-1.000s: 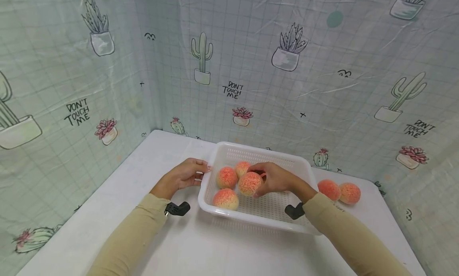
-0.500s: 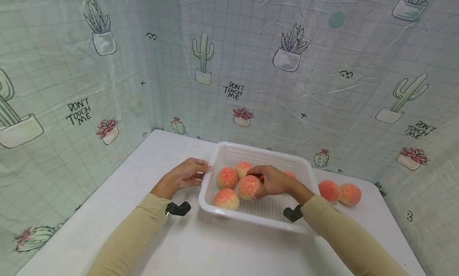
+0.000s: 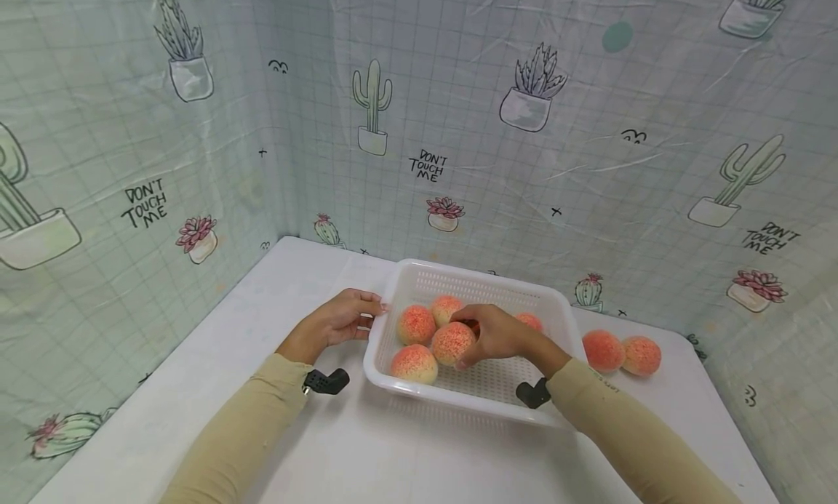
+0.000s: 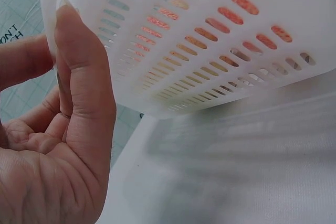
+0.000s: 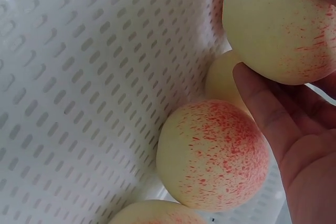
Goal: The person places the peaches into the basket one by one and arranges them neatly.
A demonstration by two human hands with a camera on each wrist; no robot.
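In the head view a white perforated plastic basket (image 3: 484,409) stands on the table, with several red-speckled yellow peaches inside. My left hand (image 3: 337,317) pinches its left rim between thumb and fingers; the left wrist view shows the thumb (image 4: 84,72) against the slotted wall. My right hand (image 3: 500,333) reaches into the basket and grips a peach (image 3: 453,344), its thumb and fingers around the fruit. Close to that one lie a left peach (image 3: 415,324), a rear peach (image 3: 447,309) and a front peach (image 3: 414,364). Another peach (image 3: 530,321) shows partly behind the right hand.
Two peaches (image 3: 602,350) lie on the white table (image 3: 366,453) to the right of the basket. Behind the table hangs a cactus-print curtain (image 3: 484,162), close to the basket's far side.
My right hand has moved slightly left and down with the peach, bringing it nearer the peaches at the left. A peach behind that hand has come into view. The left hand stays at the rim.
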